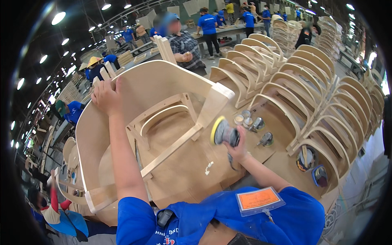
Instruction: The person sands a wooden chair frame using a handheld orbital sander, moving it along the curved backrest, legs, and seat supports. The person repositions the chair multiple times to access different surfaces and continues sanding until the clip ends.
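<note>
A curved, pale plywood chair frame [92, 139] stands tilted in front of me, with a wooden crossbar [175, 151] along its near side. My left hand [107, 97] is closed over the top rim of the curved panel at the left. In my right hand [240, 147] is a grey handheld orbital sander [226, 134], its yellow-edged pad facing left toward the frame. The pad looks apart from the wood, near the frame's right corner post [216, 100]. Motion slightly blurs the sander. A smaller wooden frame piece [185, 100] shows inside the curve.
Rows of curved chair frames [310, 118] stand at the right. Small cans [247, 116] and an air tool [266, 139] lie on the brown table covering [196, 175], near white scraps [208, 167]. Another person [185, 49] stands beyond the frame; one more [65, 220] is at lower left.
</note>
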A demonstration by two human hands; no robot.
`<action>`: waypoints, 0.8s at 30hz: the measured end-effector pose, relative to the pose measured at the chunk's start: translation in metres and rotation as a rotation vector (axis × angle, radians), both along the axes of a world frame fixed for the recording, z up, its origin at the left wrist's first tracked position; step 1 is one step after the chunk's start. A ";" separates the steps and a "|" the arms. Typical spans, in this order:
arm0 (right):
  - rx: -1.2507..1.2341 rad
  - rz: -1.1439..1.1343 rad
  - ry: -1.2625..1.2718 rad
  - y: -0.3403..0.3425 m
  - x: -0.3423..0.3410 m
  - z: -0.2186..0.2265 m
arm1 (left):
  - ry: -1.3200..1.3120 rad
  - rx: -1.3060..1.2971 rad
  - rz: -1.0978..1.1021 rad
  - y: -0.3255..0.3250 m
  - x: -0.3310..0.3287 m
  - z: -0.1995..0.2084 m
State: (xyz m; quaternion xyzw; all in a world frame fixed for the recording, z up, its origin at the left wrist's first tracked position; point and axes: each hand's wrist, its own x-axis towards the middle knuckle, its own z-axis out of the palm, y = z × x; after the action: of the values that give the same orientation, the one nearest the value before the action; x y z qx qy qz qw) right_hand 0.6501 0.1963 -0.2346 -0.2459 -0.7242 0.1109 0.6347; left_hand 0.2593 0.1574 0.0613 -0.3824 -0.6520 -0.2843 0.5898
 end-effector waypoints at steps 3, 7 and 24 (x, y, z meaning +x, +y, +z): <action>-0.262 0.115 -0.273 0.016 0.021 -0.044 | 0.019 0.023 -0.011 0.001 -0.001 -0.001; -0.818 0.228 -0.704 0.048 0.023 -0.109 | 0.007 0.010 -0.002 0.003 -0.003 0.000; -0.960 0.115 -1.146 0.108 -0.095 -0.233 | -0.314 0.049 -0.208 -0.113 -0.137 0.039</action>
State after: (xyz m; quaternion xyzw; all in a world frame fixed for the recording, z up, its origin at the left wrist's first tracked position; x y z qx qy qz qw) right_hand 0.5549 0.3048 -0.4676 -0.4766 -0.8251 0.3023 -0.0256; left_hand 0.1224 0.0439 0.1004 -0.3843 -0.6857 -0.4158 0.4573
